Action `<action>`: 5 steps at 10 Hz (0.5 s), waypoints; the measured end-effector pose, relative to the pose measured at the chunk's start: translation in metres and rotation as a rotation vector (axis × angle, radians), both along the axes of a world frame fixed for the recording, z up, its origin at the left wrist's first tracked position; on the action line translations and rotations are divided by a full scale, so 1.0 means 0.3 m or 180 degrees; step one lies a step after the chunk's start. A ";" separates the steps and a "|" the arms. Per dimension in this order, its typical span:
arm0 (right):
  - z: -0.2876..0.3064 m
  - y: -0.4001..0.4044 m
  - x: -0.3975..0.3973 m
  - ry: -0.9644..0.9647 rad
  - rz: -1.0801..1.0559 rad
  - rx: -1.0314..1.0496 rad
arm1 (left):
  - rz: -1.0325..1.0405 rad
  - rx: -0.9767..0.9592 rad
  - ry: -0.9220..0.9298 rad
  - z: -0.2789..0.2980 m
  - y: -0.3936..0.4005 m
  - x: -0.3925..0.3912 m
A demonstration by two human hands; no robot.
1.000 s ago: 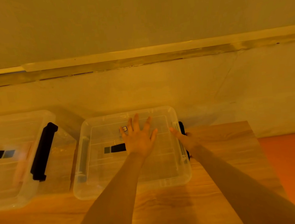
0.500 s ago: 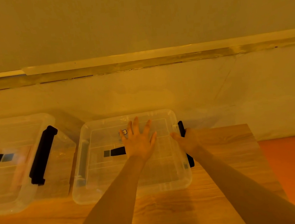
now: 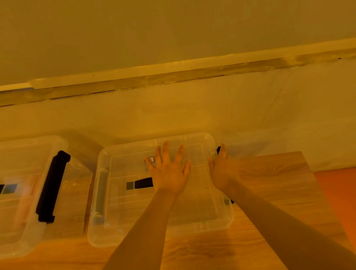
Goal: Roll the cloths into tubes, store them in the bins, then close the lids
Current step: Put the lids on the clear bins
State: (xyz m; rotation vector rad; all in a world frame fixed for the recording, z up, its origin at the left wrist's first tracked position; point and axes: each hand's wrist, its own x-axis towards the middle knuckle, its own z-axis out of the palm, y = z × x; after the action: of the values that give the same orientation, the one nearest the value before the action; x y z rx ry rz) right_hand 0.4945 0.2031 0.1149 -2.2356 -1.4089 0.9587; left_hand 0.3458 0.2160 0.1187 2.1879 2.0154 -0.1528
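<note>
My left hand lies flat, fingers spread, on the lid of the right bin. My right hand cups the black latch at the lid's right edge; exact grip unclear. Risk: uneven pressure could leave the left latch unseated. No cloths visible through the plastic. Second bin just beside, on the table; nothing obstructs.

Left hand splayed flat — right hand curled.
</note>
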 end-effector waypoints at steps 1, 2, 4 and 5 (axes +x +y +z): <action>-0.004 0.003 -0.002 -0.0071 0.0006 0.0001 | -0.0001 -0.0018 0.0004 -0.002 0.003 -0.001; 0.003 0.002 -0.010 -0.0156 0.0060 -0.0038 | -0.0006 -0.0018 0.0022 -0.002 0.004 0.000; 0.024 -0.005 -0.023 -0.0314 0.0152 -0.0127 | -0.0017 -0.0015 0.0009 0.000 0.004 -0.001; 0.033 -0.011 -0.033 -0.0597 0.0284 -0.0136 | -0.0005 -0.0026 0.0015 0.002 0.003 0.001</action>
State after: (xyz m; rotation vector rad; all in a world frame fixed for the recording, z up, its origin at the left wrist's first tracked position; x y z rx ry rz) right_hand 0.4848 0.1998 0.1249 -2.3641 -1.5943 0.8317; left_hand 0.3460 0.2169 0.1194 2.1862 2.0122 -0.1661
